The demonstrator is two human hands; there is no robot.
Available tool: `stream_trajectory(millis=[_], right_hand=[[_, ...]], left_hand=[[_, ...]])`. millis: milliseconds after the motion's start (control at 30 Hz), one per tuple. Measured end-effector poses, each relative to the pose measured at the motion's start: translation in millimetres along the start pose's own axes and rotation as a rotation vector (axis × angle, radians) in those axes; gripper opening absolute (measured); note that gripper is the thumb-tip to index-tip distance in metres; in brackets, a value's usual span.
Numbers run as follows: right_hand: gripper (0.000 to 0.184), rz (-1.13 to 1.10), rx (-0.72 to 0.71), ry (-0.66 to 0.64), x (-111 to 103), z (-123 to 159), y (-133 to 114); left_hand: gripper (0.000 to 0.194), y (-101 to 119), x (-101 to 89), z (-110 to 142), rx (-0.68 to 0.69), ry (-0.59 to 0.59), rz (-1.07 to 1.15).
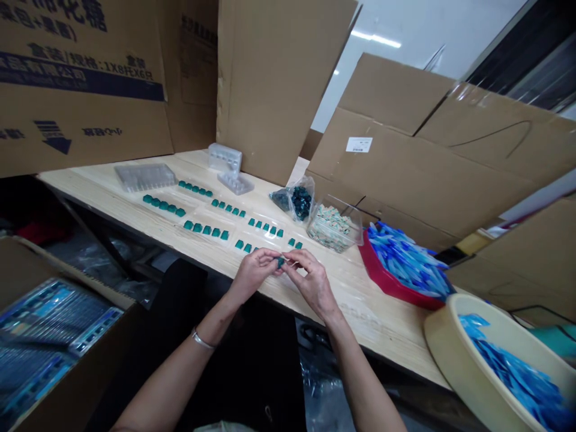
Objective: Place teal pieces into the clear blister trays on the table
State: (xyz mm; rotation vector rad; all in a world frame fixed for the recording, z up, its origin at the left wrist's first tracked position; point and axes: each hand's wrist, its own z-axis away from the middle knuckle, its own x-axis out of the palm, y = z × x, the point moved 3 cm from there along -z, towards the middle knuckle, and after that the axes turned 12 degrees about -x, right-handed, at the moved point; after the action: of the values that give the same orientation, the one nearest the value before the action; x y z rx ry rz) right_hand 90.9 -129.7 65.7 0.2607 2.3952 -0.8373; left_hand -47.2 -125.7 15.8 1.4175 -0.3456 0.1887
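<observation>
My left hand (254, 273) and my right hand (312, 282) meet above the light wood table (373, 318), their fingertips pinching a small translucent green piece (280, 261) from both sides. Just beyond my fingers, rows of similar green pieces (207, 230) sit in a clear plastic blister tray (256, 228) on the tabletop. A further row of green pieces (162, 206) lies towards the left. The part of the tray directly behind my hands is hidden by them.
Stacked clear trays (144, 177) and a clear bag of dark green pieces (300, 203) stand on the table, beside a clear box of pale pieces (333, 227). A red basin (400, 264) and cream tub (490, 360) hold blue items. Cardboard sheets (405, 162) rise behind.
</observation>
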Motion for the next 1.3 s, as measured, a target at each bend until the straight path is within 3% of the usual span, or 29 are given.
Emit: stream_trajectory(millis=[200,300,533,633,733,833,933,1067,1167,1300], right_hand=[[0.023,-0.017,-0.073,-0.083,1,2,2],[0.018,-0.055,-0.055,-0.026,-4,2,4],[0.013,-0.218,0.073,0.074,-4,9,9],[0.013,-0.290,0.121,0.126,-4,18,11],[0.018,-0.237,0.201,0.191,-19,22,21],[0.016,0.019,0.183,0.267,-50,17,44],[0.013,0.183,0.104,0.177,-68,7,82],[0.013,0.264,0.059,-0.006,-60,0,129],[0.014,0.309,0.050,-0.081,-47,-2,142],[0.017,0.349,0.044,-0.150,-37,-2,140]], left_hand=[[0.029,-7,-3.3,2,-0.117,-0.101,0.046],[0.028,-5,-2.7,3,-0.122,-0.154,-0.001],[0.022,7,3.1,9,0.008,-0.097,-0.226],[0.024,3,6.7,10,0.033,-0.139,-0.322],[0.027,-4,6.1,7,0.013,-0.141,-0.355],[0.033,-11,0.7,1,-0.016,-0.067,-0.375],[0.029,-15,-5.1,-5,0.013,0.033,-0.513],[0.023,-18,-6.1,-9,0.082,0.077,-0.661],[0.022,-20,-5.1,-10,0.100,0.076,-0.669],[0.021,-22,-5.5,-11,0.114,0.072,-0.664]])
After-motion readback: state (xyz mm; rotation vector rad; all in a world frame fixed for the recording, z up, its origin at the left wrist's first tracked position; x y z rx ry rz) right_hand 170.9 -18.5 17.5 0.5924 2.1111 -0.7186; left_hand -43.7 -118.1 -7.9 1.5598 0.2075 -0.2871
